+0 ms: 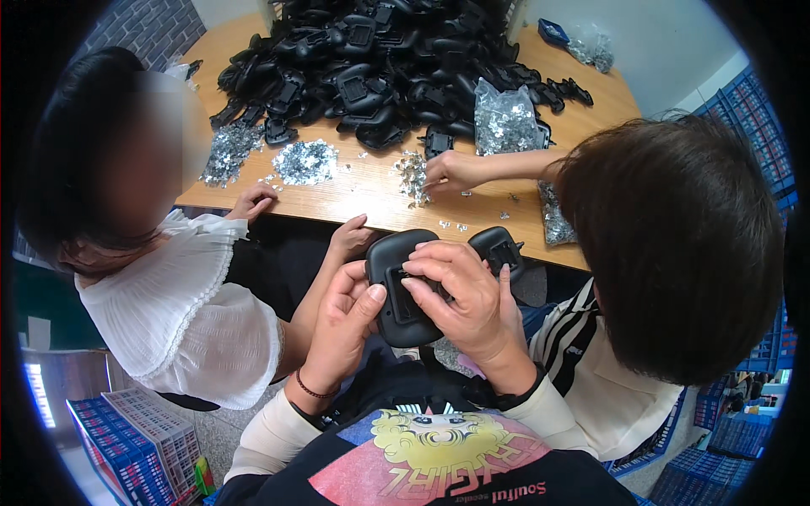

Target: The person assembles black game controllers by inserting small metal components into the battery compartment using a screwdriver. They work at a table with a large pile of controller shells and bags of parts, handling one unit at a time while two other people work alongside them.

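Note:
My left hand [340,325] grips a rounded black plastic housing [411,331] by its left edge, thumb lying on the face turned up toward me. A rectangular recess sits in the middle of that face. My right hand [468,295] reaches over from the right, its thumb and fingertips drawn together at the recess. Anything between those fingertips is too small or too covered to make out. The housing is held in the air, in front of the table's near edge. Just right of it, a co-worker's hand holds a similar, smaller-looking black housing [498,247].
A large heap of black plastic housings [363,88] covers the back of the wooden table [337,202]. Small shiny metal pieces lie in piles [305,162], and a clear bag [506,118] holds more. Co-workers sit close on both sides; one's hand [456,171] touches a metal pile.

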The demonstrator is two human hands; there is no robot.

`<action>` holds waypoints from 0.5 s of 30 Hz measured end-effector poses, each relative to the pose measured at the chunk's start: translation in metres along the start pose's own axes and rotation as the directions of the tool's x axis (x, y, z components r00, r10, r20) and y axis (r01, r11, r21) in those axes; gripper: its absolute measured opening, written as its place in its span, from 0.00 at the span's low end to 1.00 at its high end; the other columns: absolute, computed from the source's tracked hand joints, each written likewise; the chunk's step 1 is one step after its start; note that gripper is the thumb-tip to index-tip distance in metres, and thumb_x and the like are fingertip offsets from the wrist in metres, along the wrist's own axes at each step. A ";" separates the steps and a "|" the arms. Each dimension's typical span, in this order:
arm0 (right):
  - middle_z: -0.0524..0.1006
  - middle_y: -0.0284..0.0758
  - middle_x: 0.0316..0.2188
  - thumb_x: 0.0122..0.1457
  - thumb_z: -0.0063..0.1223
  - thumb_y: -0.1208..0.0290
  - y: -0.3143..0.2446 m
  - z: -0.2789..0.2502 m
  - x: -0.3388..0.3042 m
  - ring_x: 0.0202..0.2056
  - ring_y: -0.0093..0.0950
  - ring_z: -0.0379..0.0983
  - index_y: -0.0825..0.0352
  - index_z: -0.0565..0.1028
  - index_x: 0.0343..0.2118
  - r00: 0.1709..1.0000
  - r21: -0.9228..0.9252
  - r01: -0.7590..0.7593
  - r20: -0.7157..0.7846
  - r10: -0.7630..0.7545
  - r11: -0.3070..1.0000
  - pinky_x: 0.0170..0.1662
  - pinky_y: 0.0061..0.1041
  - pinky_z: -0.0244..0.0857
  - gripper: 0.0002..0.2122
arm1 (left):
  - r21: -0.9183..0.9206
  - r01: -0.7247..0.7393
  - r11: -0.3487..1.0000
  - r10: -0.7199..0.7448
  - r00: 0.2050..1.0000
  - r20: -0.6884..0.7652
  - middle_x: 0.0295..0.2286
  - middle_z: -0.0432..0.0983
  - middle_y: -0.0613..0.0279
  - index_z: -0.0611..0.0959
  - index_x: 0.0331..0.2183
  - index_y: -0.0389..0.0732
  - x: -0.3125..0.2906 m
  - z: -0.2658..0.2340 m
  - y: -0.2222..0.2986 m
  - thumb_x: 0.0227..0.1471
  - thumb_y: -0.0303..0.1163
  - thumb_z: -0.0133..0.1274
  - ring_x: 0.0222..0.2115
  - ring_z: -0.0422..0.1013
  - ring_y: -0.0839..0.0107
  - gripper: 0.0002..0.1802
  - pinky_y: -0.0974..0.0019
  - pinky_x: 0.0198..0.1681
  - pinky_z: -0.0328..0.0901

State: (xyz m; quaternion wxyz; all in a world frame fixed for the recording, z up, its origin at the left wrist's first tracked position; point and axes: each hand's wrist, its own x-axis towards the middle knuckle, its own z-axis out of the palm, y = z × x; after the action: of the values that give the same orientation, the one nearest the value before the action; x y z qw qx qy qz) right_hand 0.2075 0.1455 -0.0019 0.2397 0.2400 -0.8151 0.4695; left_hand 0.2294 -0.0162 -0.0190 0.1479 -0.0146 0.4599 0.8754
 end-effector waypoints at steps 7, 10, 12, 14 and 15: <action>0.72 0.38 0.30 0.39 0.59 0.80 0.002 0.006 0.003 0.33 0.35 0.70 0.69 0.74 0.28 0.998 -0.041 0.058 -0.002 -0.059 0.997 0.37 0.29 0.65 0.10 | 0.022 -0.017 1.000 0.016 1.000 0.024 0.38 0.70 0.62 0.64 0.45 0.38 0.001 -0.001 0.000 0.54 0.29 0.46 0.36 0.68 0.79 0.17 0.75 0.38 0.66; 0.72 0.37 0.29 0.39 0.59 0.80 0.000 0.007 0.005 0.32 0.35 0.70 0.69 0.74 0.28 0.997 -0.068 0.083 0.010 -0.082 0.994 0.36 0.28 0.65 0.10 | 0.008 -0.026 1.000 0.025 1.000 0.017 0.37 0.70 0.62 0.64 0.45 0.38 0.000 -0.002 0.000 0.54 0.29 0.45 0.36 0.68 0.80 0.17 0.75 0.37 0.67; 0.72 0.37 0.29 0.39 0.59 0.81 -0.001 0.009 0.005 0.32 0.35 0.70 0.69 0.74 0.28 0.996 -0.080 0.095 0.011 -0.094 0.992 0.35 0.28 0.65 0.10 | 0.011 -0.015 1.000 0.015 1.000 0.020 0.37 0.70 0.63 0.64 0.45 0.38 0.000 -0.004 0.000 0.54 0.29 0.45 0.36 0.68 0.80 0.17 0.75 0.37 0.67; 0.72 0.37 0.29 0.38 0.59 0.81 -0.001 0.011 0.005 0.31 0.34 0.70 0.69 0.74 0.28 0.996 -0.085 0.087 0.012 -0.086 0.993 0.34 0.28 0.65 0.10 | 0.017 -0.013 1.000 0.013 1.000 0.025 0.37 0.70 0.63 0.65 0.45 0.38 0.001 -0.007 -0.002 0.54 0.29 0.46 0.36 0.68 0.80 0.17 0.75 0.37 0.66; 0.72 0.37 0.29 0.38 0.59 0.81 -0.002 0.011 0.005 0.31 0.34 0.70 0.69 0.74 0.28 0.997 -0.085 0.073 0.013 -0.072 0.994 0.34 0.28 0.65 0.10 | 0.021 -0.017 1.000 0.016 0.999 0.028 0.37 0.70 0.63 0.65 0.45 0.38 0.002 -0.008 -0.002 0.54 0.29 0.46 0.36 0.68 0.80 0.17 0.75 0.37 0.66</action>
State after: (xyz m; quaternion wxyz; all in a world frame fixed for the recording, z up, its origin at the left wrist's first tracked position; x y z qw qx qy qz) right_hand 0.2030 0.1340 -0.0028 0.2628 0.2614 -0.8263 0.4241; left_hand 0.2272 -0.0211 -0.0258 0.1472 0.0029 0.4673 0.8718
